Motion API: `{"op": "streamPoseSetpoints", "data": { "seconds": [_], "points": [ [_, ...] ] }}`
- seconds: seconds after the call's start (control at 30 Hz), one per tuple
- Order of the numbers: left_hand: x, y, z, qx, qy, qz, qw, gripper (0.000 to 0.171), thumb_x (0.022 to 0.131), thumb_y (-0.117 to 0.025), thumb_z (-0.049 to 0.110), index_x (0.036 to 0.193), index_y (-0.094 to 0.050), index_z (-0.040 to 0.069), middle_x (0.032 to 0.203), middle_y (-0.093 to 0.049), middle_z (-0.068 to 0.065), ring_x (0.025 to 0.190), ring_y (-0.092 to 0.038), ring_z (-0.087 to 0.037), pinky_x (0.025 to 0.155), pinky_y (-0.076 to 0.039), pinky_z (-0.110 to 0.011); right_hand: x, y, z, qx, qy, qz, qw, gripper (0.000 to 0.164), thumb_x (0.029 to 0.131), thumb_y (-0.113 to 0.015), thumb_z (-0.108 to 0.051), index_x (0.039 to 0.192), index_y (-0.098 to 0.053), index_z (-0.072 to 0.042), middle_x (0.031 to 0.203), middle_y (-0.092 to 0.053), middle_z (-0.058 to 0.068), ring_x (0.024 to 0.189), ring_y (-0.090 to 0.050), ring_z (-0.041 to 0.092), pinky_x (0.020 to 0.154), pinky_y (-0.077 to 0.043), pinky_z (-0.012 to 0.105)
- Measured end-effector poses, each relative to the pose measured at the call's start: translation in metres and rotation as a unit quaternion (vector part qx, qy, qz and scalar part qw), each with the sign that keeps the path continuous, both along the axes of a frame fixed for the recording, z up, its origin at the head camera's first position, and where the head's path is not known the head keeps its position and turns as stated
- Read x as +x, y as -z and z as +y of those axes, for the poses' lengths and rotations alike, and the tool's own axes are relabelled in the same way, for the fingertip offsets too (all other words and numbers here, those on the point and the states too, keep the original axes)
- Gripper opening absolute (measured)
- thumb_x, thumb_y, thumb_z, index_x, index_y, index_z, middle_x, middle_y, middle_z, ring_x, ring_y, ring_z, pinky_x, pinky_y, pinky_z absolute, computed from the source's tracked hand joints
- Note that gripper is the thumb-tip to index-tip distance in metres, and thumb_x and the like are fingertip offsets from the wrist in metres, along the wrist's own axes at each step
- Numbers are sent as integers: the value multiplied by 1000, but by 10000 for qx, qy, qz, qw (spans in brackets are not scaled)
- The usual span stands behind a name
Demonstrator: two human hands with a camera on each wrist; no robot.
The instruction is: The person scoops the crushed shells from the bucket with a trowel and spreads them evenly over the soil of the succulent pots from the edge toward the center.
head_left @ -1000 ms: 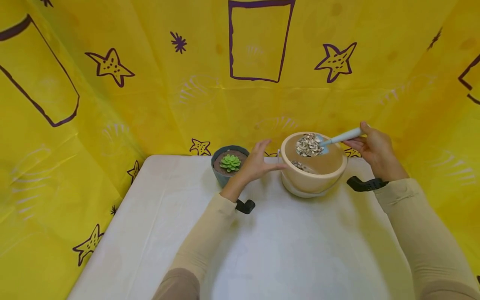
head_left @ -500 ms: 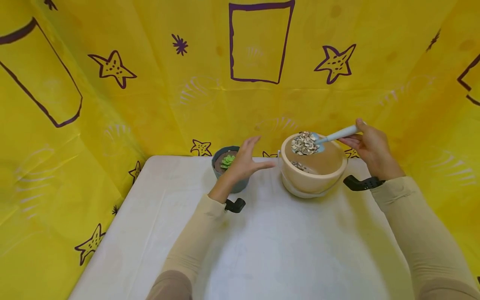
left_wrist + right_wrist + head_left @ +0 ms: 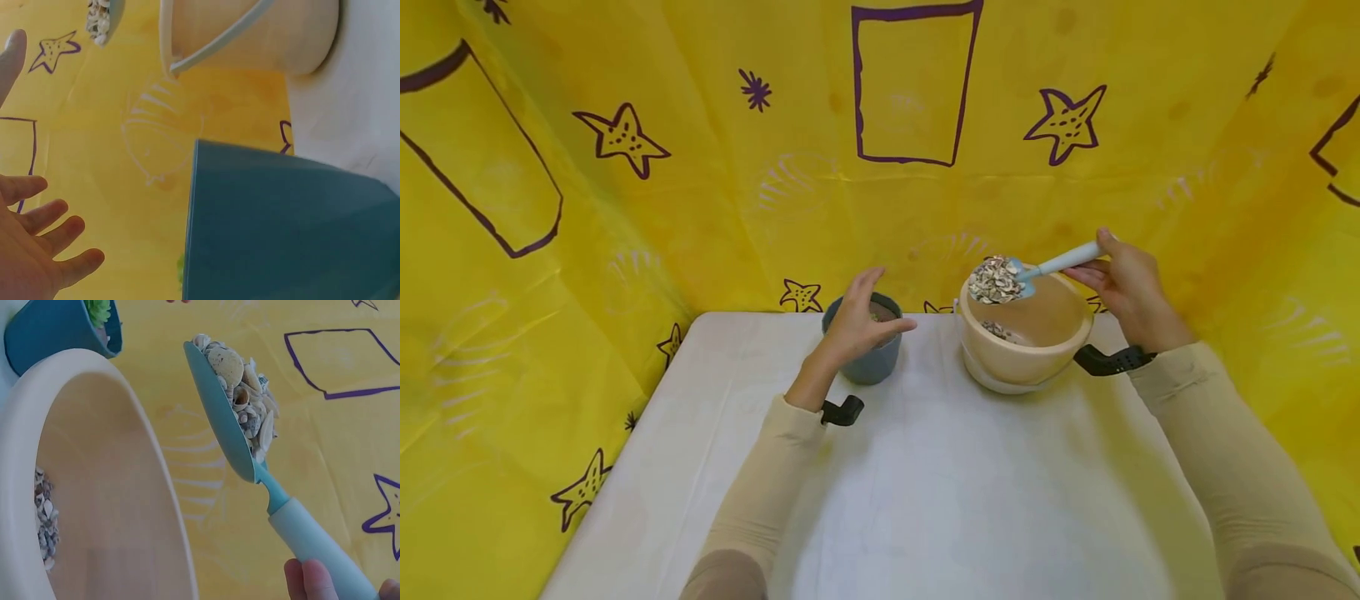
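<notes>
My right hand [image 3: 1131, 283] grips the pale handle of a light blue scoop [image 3: 219, 419] heaped with small seashells [image 3: 250, 400]. In the head view the scoop hangs over the left rim of a cream bucket [image 3: 1018, 364], its blade apart from the bucket. More shells [image 3: 47, 519] lie on the bucket's bottom. My left hand [image 3: 853, 327] is over a blue-grey flowerpot [image 3: 874, 367], fingers and thumb spread, holding nothing. In the left wrist view these fingers show apart from the pot's wall. The green succulent [image 3: 98, 311] in the pot is mostly hidden by the left hand in the head view.
Pot and bucket stand near the back edge of a white-covered table [image 3: 940, 483], a gap between them. A yellow patterned cloth [image 3: 775, 217] rises behind and at the sides. The bucket's white handle [image 3: 219, 40] hangs down against its side.
My left hand has moved left from beside the bucket to over the flowerpot. The right hand has raised the shell-filled scoop slightly and carried it left toward the bucket's rim.
</notes>
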State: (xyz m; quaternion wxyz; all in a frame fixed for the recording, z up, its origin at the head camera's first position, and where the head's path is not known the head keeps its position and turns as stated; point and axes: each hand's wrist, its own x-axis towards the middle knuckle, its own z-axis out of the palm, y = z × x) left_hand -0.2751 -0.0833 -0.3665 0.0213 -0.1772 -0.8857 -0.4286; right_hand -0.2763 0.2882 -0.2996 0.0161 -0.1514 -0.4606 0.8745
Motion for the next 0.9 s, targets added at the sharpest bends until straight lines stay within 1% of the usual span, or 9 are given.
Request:
{"op": "streamPoseSetpoints", "data": {
  "seconds": [0.2, 0.27, 0.33, 0.43, 0.5, 0.63, 0.7, 0.9],
  "points": [
    [0, 5, -19, 43, -53, 164, 9998, 99, 78, -80, 45, 155, -25, 17, 161, -19, -12, 145, -28, -36, 111, -33, -62, -1, -2, -9, 178, -79, 66, 9998, 31, 90, -63, -27, 110, -47, -8, 93, -55, 12, 74, -71, 25, 74, -60, 36],
    [0, 7, -25, 42, -96, 207, 9997, 98, 78, -80, 45, 155, -26, 17, 161, -19, -12, 145, -28, -36, 111, -33, -62, -1, -3, -12, 228, -132, 98, 9996, 32, 90, -63, -27, 110, -48, -8, 93, -57, 12, 75, -71, 25, 74, -60, 36],
    [0, 8, -31, 50, -128, 259, 9996, 99, 77, -79, 49, 155, -26, 16, 161, -19, -12, 146, -26, -36, 111, -33, -62, -1, -4, -15, 302, -222, 154, 9992, 32, 91, -63, -28, 110, -48, -8, 91, -58, 11, 75, -71, 25, 74, -60, 36],
    [1, 10, -38, 66, -165, 315, 9993, 102, 75, -77, 57, 154, -27, 17, 161, -19, -11, 148, -23, -35, 112, -32, -62, -2, -4, -20, 228, -296, 221, 9991, 29, 92, -62, -28, 107, -49, -6, 84, -63, 12, 74, -72, 25, 72, -60, 37],
    [2, 11, -41, 83, -186, 338, 9992, 103, 74, -76, 60, 154, -27, 17, 161, -19, -11, 148, -22, -34, 112, -31, -62, -2, -4, -23, 215, -299, 261, 9990, 27, 93, -60, -27, 107, -49, -7, 85, -62, 11, 74, -72, 26, 71, -61, 37],
    [3, 14, -48, 105, -253, 299, 9992, 100, 77, -77, 53, 155, -25, 18, 161, -18, -11, 148, -21, -34, 113, -30, -61, -3, -3, -28, 203, -224, 221, 9993, 26, 93, -60, -27, 109, -50, -8, 93, -56, 12, 74, -72, 25, 72, -60, 38],
    [3, 15, -52, 116, -293, 250, 9992, 98, 79, -78, 49, 155, -25, 18, 162, -17, -10, 149, -20, -34, 114, -29, -61, -4, -2, -31, 197, -172, 186, 9995, 25, 93, -60, -26, 109, -50, -8, 94, -55, 12, 74, -71, 25, 72, -60, 38],
    [2, 22, -64, 116, -402, 72, 9991, 100, 79, -77, 49, 156, -21, 19, 162, -15, -10, 150, -17, -35, 114, -27, -63, -5, -2, -38, 64, -161, 160, 9997, 24, 93, -59, -25, 109, -51, -8, 94, -55, 14, 74, -71, 25, 72, -60, 39]
  ]
}}
